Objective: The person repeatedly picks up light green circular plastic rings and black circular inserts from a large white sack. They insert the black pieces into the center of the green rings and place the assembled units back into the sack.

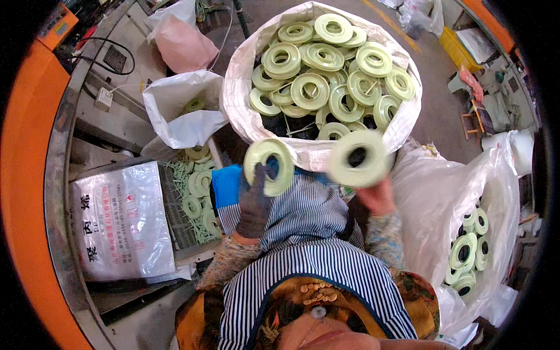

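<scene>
My left hand (254, 209), in a dark grey glove, is closed on a pale green plastic ring (284, 170), with fingers reaching over its centre hole. Bare and somewhat blurred, my right hand (378, 197) grips the lower edge of a second pale green ring (373, 156), which is smeared by motion. Both rings are held up in front of my striped apron, apart from each other. Just beyond them stands a large white woven sack (238, 76), heaped with many similar flanged rings (309, 91). A few thin sticks of the same colour lie among those.
On the left, a bin holds more rings (200, 184) and thin green scraps (178, 178), beside a printed white bag (125, 227). A smaller white bag (175, 111) and a pink bag (184, 46) sit behind. At right, a translucent bag (423, 192) contains rings (464, 251).
</scene>
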`<state>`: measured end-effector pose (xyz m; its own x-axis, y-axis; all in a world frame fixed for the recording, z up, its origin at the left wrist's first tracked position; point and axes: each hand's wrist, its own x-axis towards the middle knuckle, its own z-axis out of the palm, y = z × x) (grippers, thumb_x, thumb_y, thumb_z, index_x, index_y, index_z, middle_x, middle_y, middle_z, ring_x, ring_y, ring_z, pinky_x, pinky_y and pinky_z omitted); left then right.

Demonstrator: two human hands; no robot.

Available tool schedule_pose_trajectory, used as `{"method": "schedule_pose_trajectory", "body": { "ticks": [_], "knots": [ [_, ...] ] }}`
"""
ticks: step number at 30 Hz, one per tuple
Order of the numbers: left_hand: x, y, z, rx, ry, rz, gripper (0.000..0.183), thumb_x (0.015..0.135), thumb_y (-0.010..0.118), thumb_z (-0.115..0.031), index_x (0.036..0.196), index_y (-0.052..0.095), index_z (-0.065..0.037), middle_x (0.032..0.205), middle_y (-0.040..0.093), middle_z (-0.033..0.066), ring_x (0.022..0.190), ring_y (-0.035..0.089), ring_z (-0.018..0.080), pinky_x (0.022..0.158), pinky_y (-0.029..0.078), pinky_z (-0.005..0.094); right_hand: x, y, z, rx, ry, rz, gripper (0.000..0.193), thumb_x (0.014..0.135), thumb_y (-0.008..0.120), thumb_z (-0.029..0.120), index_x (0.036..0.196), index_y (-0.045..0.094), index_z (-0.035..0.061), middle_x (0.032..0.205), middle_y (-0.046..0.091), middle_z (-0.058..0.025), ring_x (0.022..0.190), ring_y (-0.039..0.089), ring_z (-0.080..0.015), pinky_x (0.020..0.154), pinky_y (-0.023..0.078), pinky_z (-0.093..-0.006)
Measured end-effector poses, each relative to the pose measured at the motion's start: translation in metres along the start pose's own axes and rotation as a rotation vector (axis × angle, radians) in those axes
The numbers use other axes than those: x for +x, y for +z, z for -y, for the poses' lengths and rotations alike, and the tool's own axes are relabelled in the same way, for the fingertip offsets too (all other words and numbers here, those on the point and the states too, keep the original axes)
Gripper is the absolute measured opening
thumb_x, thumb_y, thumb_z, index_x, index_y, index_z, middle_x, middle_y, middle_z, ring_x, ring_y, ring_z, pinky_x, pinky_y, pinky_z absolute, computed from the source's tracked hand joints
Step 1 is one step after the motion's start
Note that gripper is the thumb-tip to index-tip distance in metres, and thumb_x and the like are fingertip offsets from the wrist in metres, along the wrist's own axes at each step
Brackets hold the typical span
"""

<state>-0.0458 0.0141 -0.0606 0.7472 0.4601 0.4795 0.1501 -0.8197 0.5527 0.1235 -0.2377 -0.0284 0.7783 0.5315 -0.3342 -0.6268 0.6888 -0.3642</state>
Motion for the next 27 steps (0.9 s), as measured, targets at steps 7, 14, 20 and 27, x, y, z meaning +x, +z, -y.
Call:
{"method": "schedule_pose_trajectory", "body": {
  "ticks": [7,14,20,27],
  "knots": [
    [0.037,-0.023,0.034,-0.336,-0.15,-0.148,0.04,0.097,0.055,-0.016,0.132,0.046,0.001,0.119,0.06,0.0206,0.107,0.061,0.0282,0.089,0.051,0.0374,0.027,0.05,0.047,-0.32,0.018,0.384,0.07,0.09,0.064,0.034,0.144,0.032,0.0038,0.089,0.054,-0.0004,0.078,0.053,-0.0088,0.059,0.045,-0.0247],
    [0.127,0.014,0.067,-1.408,-0.58,-0.404,0.042,0.098,0.054,-0.024,0.13,0.046,0.001,0.125,0.055,0.0167,0.114,0.056,0.0238,0.094,0.051,0.0386,0.195,0.026,-0.05,-2.574,-0.697,0.897,0.017,0.076,0.059,0.01,0.092,0.065,0.0061,0.089,0.058,-0.0092,0.087,0.06,-0.0292,0.072,0.052,-0.0385],
    [0.131,0.046,0.099,-0.446,-0.219,-0.264,0.036,0.098,0.053,-0.017,0.126,0.044,0.003,0.122,0.053,0.0169,0.108,0.058,0.0236,0.09,0.053,0.0368,0.256,-0.017,-0.109,-2.952,-0.247,0.763,0.019,0.08,0.056,0.01,0.094,0.064,0.0001,0.09,0.063,-0.0168,0.075,0.067,-0.0294,0.061,0.055,-0.0391],
    [0.135,0.043,0.099,-0.902,-0.312,-0.311,0.03,0.097,0.051,-0.005,0.127,0.049,0.0,0.114,0.059,0.0207,0.103,0.062,0.0261,0.09,0.053,0.0345,0.266,-0.061,-0.117,-2.975,-0.546,0.569,0.03,0.083,0.054,0.012,0.11,0.055,0.0,0.084,0.064,-0.0145,0.062,0.065,-0.025,0.049,0.052,-0.037]
  ]
}}
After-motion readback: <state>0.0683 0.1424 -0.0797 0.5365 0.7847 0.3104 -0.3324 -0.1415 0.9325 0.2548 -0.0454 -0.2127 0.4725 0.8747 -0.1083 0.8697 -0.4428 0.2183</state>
